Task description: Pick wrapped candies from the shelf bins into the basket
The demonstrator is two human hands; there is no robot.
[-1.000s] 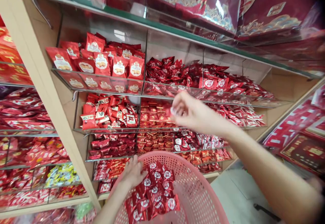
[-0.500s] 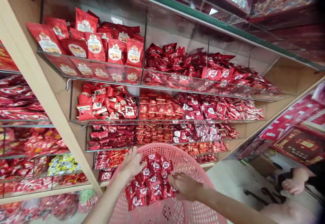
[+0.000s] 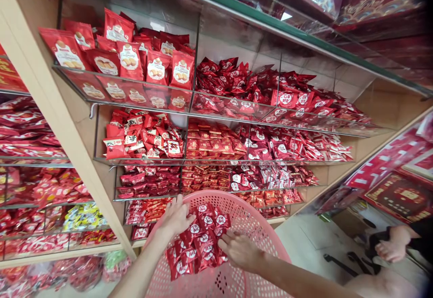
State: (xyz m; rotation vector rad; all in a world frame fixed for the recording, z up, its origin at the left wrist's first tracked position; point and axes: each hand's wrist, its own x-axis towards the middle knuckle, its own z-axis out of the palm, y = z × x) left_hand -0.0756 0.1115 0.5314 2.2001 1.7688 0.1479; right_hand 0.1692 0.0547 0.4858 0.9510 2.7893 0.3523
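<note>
A pink perforated plastic basket [image 3: 257, 219] stands in front of me below the shelves. Inside it lies a pile of small red candy packets [image 3: 204, 239] with round white labels and Chinese characters. Over the basket's left rim my left hand [image 3: 176, 219] is bent, closed on the rim, with its thumb side close to the packets. On the pile's right side my right hand [image 3: 238, 249] has its fingers curled in, the tips at the edge of the packets. Its fingertips are partly hidden, and it seems to pinch one packet.
Glass-fronted shelves [image 3: 216, 161] rise ahead, filled with red packets. Larger biscuit packets [image 3: 130, 59] stand top left. A wooden upright [image 3: 64, 122] divides the shelving. Bagged goods [image 3: 86, 273] lie low at left. Another person's hand [image 3: 392, 244] shows at right.
My right hand has moved a little left and up along the packets, and its fingers are more curled. My left hand and the basket have stayed in place.
</note>
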